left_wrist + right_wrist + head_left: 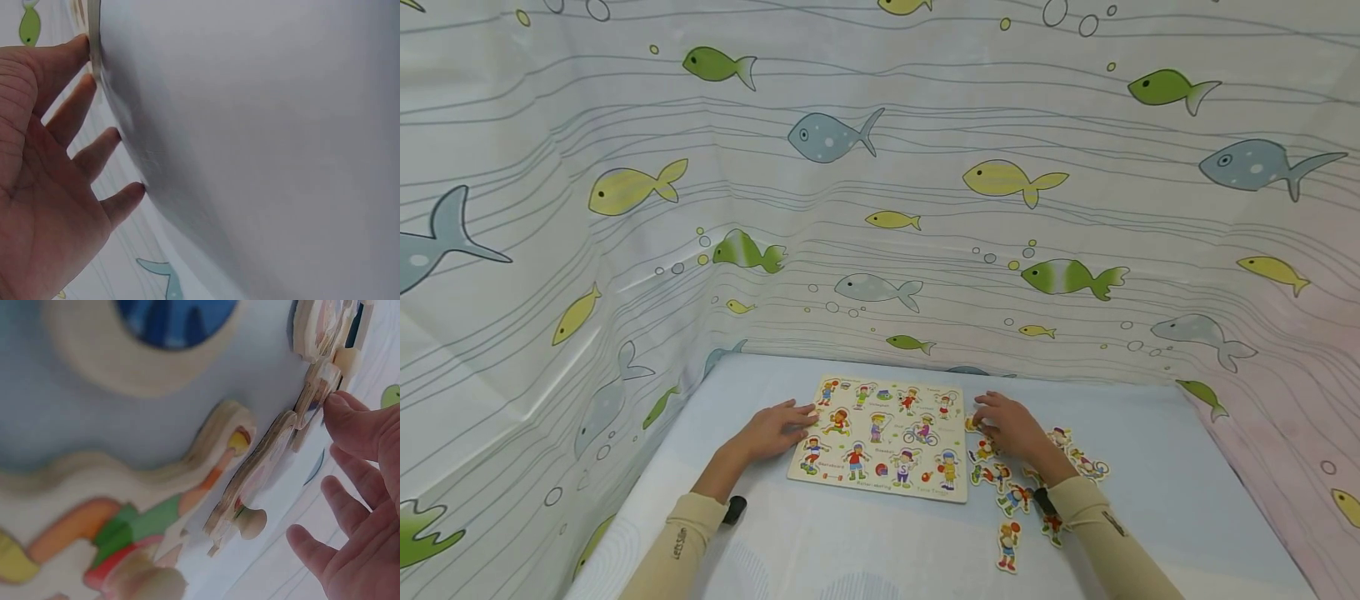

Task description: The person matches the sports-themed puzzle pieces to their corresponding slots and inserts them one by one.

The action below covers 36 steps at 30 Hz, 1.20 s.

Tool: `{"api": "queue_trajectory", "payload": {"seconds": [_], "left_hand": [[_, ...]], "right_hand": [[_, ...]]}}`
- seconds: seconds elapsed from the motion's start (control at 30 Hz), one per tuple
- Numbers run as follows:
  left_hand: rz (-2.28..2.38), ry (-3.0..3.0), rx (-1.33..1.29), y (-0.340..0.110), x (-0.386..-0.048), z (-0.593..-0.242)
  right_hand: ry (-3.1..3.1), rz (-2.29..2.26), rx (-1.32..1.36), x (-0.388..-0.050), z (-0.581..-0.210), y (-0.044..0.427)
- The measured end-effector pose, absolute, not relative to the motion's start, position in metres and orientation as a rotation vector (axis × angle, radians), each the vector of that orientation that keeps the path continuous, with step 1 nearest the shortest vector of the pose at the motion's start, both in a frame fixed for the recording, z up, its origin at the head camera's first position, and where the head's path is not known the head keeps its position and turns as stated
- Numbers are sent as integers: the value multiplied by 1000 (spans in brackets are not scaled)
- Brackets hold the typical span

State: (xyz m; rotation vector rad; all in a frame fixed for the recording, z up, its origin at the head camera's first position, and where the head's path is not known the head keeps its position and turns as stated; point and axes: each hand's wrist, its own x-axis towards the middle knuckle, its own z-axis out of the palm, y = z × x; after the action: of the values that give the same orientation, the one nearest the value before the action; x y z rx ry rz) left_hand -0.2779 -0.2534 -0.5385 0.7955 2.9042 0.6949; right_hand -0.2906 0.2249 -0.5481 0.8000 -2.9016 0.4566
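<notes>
Pale wood makes up the puzzle board (883, 442), which lies flat on the worktop (820, 537) in front of the person. Its long way runs from left to right, with the right end a little nearer the person. The children on it have their heads toward the far edge and their feet toward the person. Just right of the board is a loose bunch of puzzle pieces (1016, 499), turned many ways, some touching. The nearest one, a child with a ball (1008, 547), lies with its long way running away from the person, feet near and ball far. A round knob (252, 524) sticks out from one piece. The left hand (775, 432) touches the board's left edge with its fingertips, and its grip is wide, with the fingers spread. The right hand (1011, 427) is over the far end of the bunch. Its thumb is at the edge of a piece and its other fingers are apart, so that grip is wide too. Both arms wear tan sleeves (1112, 542). Behind, a white sheet (925, 108) has green, blue and yellow fish.
</notes>
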Motion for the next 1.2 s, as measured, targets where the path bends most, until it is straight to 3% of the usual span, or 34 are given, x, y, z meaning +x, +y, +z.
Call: {"api": "queue_trajectory", "payload": {"seconds": [1.2], "left_hand": [[692, 2887, 808, -255, -281, -541]], "right_hand": [[-2720, 546, 862, -282, -507, 192]]}}
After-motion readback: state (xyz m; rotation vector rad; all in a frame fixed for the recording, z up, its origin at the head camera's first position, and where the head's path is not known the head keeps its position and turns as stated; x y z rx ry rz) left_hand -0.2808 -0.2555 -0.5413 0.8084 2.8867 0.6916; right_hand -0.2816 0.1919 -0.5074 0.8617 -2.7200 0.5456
